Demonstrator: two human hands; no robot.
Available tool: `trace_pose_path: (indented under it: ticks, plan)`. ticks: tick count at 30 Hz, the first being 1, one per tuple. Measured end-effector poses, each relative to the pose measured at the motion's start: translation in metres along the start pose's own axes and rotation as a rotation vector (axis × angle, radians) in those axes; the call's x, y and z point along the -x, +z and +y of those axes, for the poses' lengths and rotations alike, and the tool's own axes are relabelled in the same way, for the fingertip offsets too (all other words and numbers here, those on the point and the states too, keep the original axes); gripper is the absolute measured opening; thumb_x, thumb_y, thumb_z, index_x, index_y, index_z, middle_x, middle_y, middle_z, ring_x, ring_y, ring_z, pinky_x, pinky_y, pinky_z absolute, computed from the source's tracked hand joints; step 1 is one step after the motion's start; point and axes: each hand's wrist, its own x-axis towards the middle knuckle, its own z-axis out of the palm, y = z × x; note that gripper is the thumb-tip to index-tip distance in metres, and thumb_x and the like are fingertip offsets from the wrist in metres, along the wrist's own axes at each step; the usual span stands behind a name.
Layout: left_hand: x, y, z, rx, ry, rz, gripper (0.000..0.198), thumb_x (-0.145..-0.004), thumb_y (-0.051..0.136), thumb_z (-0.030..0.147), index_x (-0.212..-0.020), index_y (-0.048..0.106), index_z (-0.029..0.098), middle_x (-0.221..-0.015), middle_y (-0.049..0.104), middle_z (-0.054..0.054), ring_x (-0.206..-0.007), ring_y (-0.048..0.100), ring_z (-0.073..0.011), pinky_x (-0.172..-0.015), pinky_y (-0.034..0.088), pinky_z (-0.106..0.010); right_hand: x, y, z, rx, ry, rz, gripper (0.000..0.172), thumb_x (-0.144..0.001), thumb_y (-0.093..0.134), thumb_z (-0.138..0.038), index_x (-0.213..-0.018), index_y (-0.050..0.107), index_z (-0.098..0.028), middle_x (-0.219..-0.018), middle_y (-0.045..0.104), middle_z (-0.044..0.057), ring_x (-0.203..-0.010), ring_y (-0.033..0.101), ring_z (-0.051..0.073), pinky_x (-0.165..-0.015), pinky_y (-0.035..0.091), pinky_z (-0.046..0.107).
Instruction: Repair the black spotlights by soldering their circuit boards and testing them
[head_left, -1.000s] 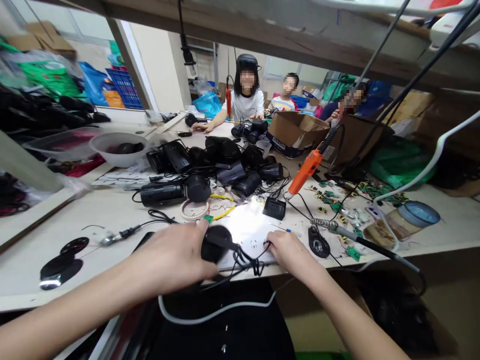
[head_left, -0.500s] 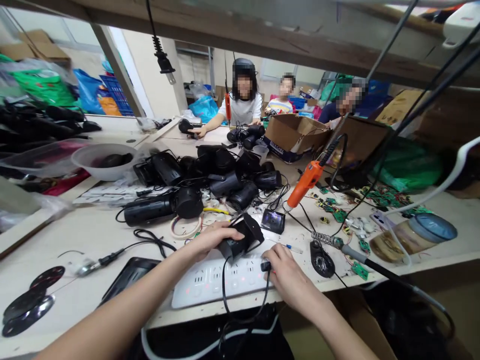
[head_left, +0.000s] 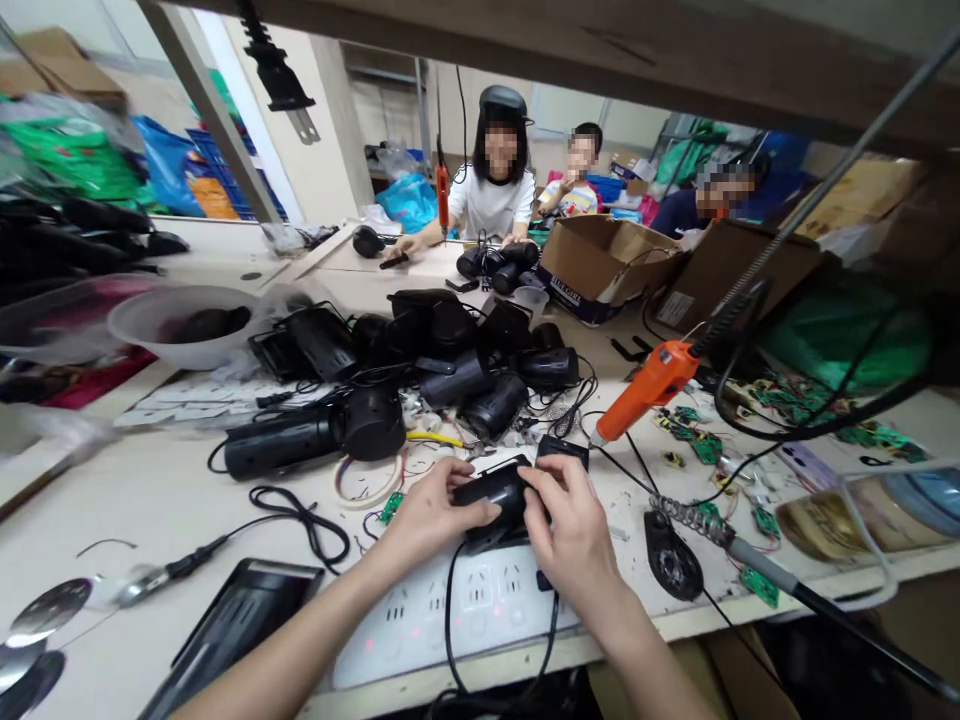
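Observation:
Between both hands is a black plastic device housing (head_left: 491, 497) with a rounded body, just above the back edge of the white power strip (head_left: 420, 630). My left hand (head_left: 435, 510) grips its left end, thumb across the front. My right hand (head_left: 566, 505) pinches the right end with its fingertips. A thin black cord (head_left: 450, 610) hangs from the housing and loops below the table edge. At the strip's right end a black plug (head_left: 543, 580) shows partly under my right hand. Several small red lights glow on the strip.
Black device bodies (head_left: 450, 375) pile up behind my hands. An orange electric screwdriver (head_left: 645, 390) hangs to the right, near a soldering iron (head_left: 757, 560) and green circuit boards (head_left: 697, 440). A tape roll (head_left: 367, 485) lies left. Across the table sits a person in white (head_left: 491, 200).
My right hand has left the plug at the strip and moved up to the housing. The housing, earlier in my left hand alone with its open end showing, is turned and held by both.

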Motion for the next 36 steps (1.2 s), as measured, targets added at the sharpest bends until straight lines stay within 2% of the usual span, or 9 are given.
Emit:
trace_pose_path:
  ticks: [8, 11, 13, 14, 17, 19, 24, 30, 36]
  plan:
    - [0.009, 0.002, -0.003, -0.057, 0.111, 0.031, 0.055, -0.069, 0.071, 0.048, -0.116, 0.054, 0.024, -0.115, 0.066, -0.009, -0.112, 0.062, -0.0304, -0.093, 0.048, -0.043, 0.005, -0.002, 0.031, -0.065, 0.16, -0.111, 0.041, -0.086, 0.04, -0.004, -0.112, 0.068, -0.018, -0.091, 0.071, 0.007, -0.081, 0.068, 0.019, -0.075, 0.059, 0.034]
    - [0.015, 0.008, -0.001, -0.142, 0.273, 0.06, 0.04, -0.082, 0.058, 0.044, -0.117, 0.059, 0.024, -0.119, 0.062, -0.008, -0.115, 0.059, -0.0287, -0.099, 0.046, -0.044, -0.009, -0.028, 0.038, -0.113, 0.39, 0.368, 0.021, -0.089, 0.059, -0.024, -0.109, 0.066, -0.02, -0.096, 0.07, 0.007, -0.081, 0.067, 0.018, -0.073, 0.058, 0.032]
    - [0.019, 0.013, 0.0, -0.193, 0.354, 0.076, 0.033, -0.086, 0.054, 0.042, -0.112, 0.061, 0.023, -0.118, 0.061, -0.009, -0.113, 0.059, -0.028, -0.099, 0.046, -0.044, -0.027, -0.044, 0.048, -0.165, 0.476, 0.741, 0.049, -0.078, 0.074, -0.034, -0.121, 0.056, -0.019, -0.115, 0.063, 0.011, -0.097, 0.065, 0.021, -0.085, 0.056, 0.037]
    - [0.021, 0.015, 0.0, -0.212, 0.367, 0.089, 0.034, -0.085, 0.056, 0.042, -0.112, 0.061, 0.022, -0.118, 0.061, -0.009, -0.112, 0.059, -0.0284, -0.099, 0.047, -0.044, -0.038, -0.05, 0.055, -0.242, 0.494, 0.752, 0.064, -0.072, 0.079, -0.037, -0.126, 0.051, -0.02, -0.123, 0.059, 0.013, -0.106, 0.063, 0.023, -0.091, 0.054, 0.04]
    - [0.021, 0.02, -0.001, -0.254, 0.353, 0.127, 0.045, -0.078, 0.068, 0.045, -0.114, 0.059, 0.021, -0.119, 0.061, -0.011, -0.112, 0.059, -0.0306, -0.097, 0.048, -0.045, -0.065, -0.053, 0.07, -0.491, 0.549, 0.341, 0.055, -0.075, 0.073, -0.049, -0.116, 0.055, -0.018, -0.11, 0.066, 0.011, -0.1, 0.065, 0.024, -0.096, 0.05, 0.046]
    - [0.018, 0.02, -0.004, -0.259, 0.334, 0.135, 0.047, -0.076, 0.07, 0.045, -0.116, 0.059, 0.022, -0.121, 0.06, -0.011, -0.115, 0.057, -0.0313, -0.1, 0.047, -0.045, -0.072, -0.05, 0.067, -0.517, 0.533, 0.221, 0.042, -0.077, 0.071, -0.049, -0.104, 0.058, -0.019, -0.093, 0.07, 0.007, -0.088, 0.066, 0.022, -0.091, 0.051, 0.044]
    - [0.012, 0.016, -0.01, -0.242, 0.369, 0.115, 0.045, -0.084, 0.062, 0.045, -0.123, 0.056, 0.022, -0.132, 0.056, -0.01, -0.126, 0.051, -0.0305, -0.108, 0.04, -0.046, -0.061, -0.049, 0.022, -0.638, 0.388, 0.312, 0.052, -0.075, 0.08, -0.039, -0.117, 0.052, -0.026, -0.076, 0.064, -0.004, -0.066, 0.06, 0.016, -0.067, 0.053, 0.033]
    - [0.012, 0.013, -0.01, -0.216, 0.362, 0.021, 0.047, -0.085, 0.062, 0.044, -0.126, 0.053, 0.022, -0.133, 0.056, -0.01, -0.126, 0.051, -0.0297, -0.109, 0.039, -0.044, -0.05, -0.047, -0.01, -1.141, 0.427, 0.162, 0.085, -0.076, 0.046, -0.086, -0.14, 0.045, -0.03, -0.078, 0.064, 0.0, -0.063, 0.056, 0.019, -0.058, 0.05, 0.033]
    - [0.011, 0.009, -0.01, -0.159, 0.362, -0.021, 0.049, -0.082, 0.067, 0.043, -0.126, 0.054, 0.023, -0.133, 0.057, -0.01, -0.126, 0.051, -0.0293, -0.109, 0.038, -0.045, -0.048, -0.039, -0.032, -1.24, 0.439, 0.226, 0.083, -0.073, 0.043, -0.09, -0.111, 0.065, -0.02, -0.059, 0.061, 0.002, -0.05, 0.05, 0.018, -0.046, 0.042, 0.029]
